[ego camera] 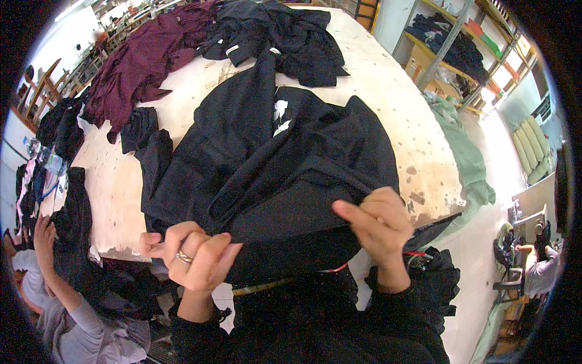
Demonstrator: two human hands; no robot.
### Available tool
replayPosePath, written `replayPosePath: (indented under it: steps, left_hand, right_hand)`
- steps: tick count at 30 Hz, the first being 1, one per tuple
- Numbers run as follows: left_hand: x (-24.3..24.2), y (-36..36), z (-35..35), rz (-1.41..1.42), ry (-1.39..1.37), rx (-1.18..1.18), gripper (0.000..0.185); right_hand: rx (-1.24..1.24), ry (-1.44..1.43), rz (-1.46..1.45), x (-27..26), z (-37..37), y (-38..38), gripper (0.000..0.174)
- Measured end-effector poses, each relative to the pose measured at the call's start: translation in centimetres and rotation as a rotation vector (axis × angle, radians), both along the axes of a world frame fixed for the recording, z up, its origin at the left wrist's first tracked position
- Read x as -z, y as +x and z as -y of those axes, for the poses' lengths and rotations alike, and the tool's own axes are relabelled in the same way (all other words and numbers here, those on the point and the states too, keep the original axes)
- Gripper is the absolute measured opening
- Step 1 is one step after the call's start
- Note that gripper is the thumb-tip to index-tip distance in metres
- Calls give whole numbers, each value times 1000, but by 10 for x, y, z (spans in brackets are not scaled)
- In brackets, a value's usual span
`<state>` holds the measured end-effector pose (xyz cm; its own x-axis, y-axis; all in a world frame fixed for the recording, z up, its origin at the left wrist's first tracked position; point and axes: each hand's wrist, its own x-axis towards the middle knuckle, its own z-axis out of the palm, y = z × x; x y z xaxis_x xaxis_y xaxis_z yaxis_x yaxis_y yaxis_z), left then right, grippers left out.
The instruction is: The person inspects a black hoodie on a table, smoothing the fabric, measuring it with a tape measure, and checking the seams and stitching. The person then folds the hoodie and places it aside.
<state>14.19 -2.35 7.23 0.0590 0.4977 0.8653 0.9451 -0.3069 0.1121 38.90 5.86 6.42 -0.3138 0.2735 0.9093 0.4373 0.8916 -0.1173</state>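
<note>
A black fabric garment (282, 182) lies spread over the near edge of a pale wooden table (427, 159), with white tags or labels (281, 116) near its middle. My left hand (193, 255), wearing a ring, pinches the garment's near left edge between thumb and finger. On the right, my right hand (379, 223) has its fingers curled at the garment's near right part, with the index finger stretched over the cloth; this hand is slightly blurred. A strip of the cloth runs between both hands. What the fingertips grip underneath is hidden.
Dark garments (282, 36) and a maroon garment (145, 63) lie at the table's far side. A plastic bottle (52, 161) stands at the left. A co-worker's hand (44, 236) reaches in beside it. Green cloth (459, 150) hangs along the right edge, near metal shelving (443, 50).
</note>
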Motion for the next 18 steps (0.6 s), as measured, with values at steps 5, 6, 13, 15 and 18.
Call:
replayPosePath:
  steps: [5,6,13,15,18]
  left_hand:
    - [0,-17,-1,-27,88,-41,27]
    - [-1,-17,0,-29,65,-50,27]
    - [-4,-25,-5,14,116,-98,26]
    - [-9,-27,-9,66,21,-46,23]
    - [-11,-46,-16,331,-275,217,18]
  right_hand:
    - [209,-81,-25,-5,10,38,36]
    - [242,-85,-17,-4,12,45,40]
    - [401,-162,-57,-9,16,69,49]
    - [396,-246,-54,-12,17,73,46]
    - [-12,-495,-283,-12,11,78,29]
